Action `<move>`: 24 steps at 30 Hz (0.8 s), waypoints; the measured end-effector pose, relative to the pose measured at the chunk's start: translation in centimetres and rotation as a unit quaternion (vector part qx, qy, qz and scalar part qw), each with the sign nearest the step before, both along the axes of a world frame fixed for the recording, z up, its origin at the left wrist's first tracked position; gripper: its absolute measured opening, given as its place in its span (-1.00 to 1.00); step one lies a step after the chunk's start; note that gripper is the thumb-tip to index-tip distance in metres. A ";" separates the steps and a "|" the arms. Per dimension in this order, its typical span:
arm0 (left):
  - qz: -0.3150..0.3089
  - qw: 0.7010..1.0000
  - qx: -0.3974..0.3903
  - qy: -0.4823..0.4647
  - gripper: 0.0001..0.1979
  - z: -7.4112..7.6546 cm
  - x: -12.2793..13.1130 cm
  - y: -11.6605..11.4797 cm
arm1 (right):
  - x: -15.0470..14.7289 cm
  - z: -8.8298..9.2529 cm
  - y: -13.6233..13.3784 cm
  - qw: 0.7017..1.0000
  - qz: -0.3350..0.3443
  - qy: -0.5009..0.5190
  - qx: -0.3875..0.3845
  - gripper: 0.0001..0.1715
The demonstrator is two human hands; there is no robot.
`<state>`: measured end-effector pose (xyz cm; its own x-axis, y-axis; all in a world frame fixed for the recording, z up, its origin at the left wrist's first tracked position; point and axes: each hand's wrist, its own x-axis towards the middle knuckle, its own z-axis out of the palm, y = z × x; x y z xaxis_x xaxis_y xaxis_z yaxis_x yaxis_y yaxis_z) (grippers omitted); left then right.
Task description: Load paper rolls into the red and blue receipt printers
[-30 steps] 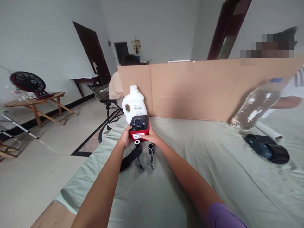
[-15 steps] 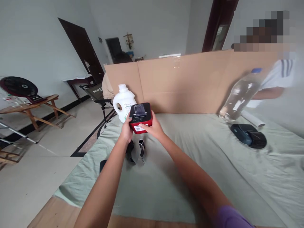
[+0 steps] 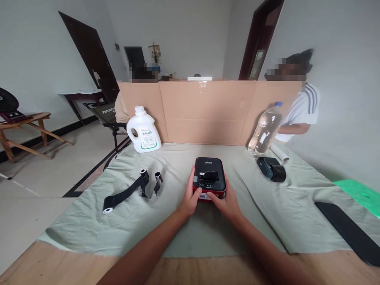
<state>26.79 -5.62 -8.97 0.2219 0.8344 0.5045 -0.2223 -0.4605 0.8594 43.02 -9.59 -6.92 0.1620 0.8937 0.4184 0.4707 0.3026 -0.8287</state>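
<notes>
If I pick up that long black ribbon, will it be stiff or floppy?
Probably floppy, because the black ribbon bends and twists. It might unroll further, since a strip stretches between its rolls. It looks thin, so maybe light.

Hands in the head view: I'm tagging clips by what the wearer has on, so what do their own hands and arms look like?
The left hand and right hand are ungloved, with no visible rings. Both slim forearms are bare to the picture's edge: no sleeve, watch, bracelet or marking shows.

Gry walls (image 3: 181,35), dk brn door (image 3: 86,47) L, pale flr (image 3: 38,190).
</notes>
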 end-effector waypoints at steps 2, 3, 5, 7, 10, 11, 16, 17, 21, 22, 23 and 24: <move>0.000 1.000 -0.018 0.005 -0.32 -0.3 -0.1 0.0 | -0.1 -0.5 -0.1 1.000 -0.006 0.002 -0.013 0.01; 0.001 1.000 -0.026 0.007 -0.33 -0.4 -0.2 0.0 | -0.2 -0.7 0.0 1.000 -0.006 0.004 -0.014 0.03; 0.009 0.999 -0.033 0.016 -0.33 -0.7 -0.5 -0.2 | -0.4 -1.0 0.0 1.000 -0.005 0.007 -0.010 0.04; 0.020 0.999 -0.033 0.027 -0.34 -0.9 -0.7 -0.4 | -0.5 -1.4 0.0 1.000 -0.003 0.008 -0.006 0.04; 0.027 0.999 -0.026 0.036 -0.34 -1.1 -0.9 -0.7 | -0.4 -2.0 -0.2 1.000 -0.004 -0.006 -0.009 0.08; 0.026 0.999 -0.022 0.036 -0.35 -1.0 -1.0 -0.7 | -0.4 -2.2 -0.2 1.000 -0.005 -0.013 -0.013 0.11; 0.033 0.999 0.001 0.030 -0.55 -0.5 -1.3 -0.7 | -0.3 -2.4 -0.3 0.999 -0.018 -0.042 0.005 0.15; 0.032 0.999 0.004 0.029 -0.58 -0.4 -1.4 -0.6 | -0.3 -2.3 -0.2 0.998 -0.017 -0.049 0.025 0.13; 0.023 0.999 0.011 0.028 -0.67 0.0 -2.1 -0.2 | -0.1 -1.7 -0.2 0.992 -0.004 -0.083 0.099 0.01; 0.026 0.999 0.016 0.034 -0.70 0.1 -2.3 0.0 | 0.0 -1.5 -0.2 0.990 -0.001 -0.088 0.107 -0.06; 0.030 0.998 0.021 0.041 -0.72 0.1 -2.4 0.0 | 0.0 -1.3 -0.2 0.990 0.002 -0.090 0.113 -0.14; 0.034 0.998 0.025 0.048 -0.73 0.2 -2.5 0.1 | 0.1 -1.2 -0.2 0.989 0.003 -0.090 0.116 -0.22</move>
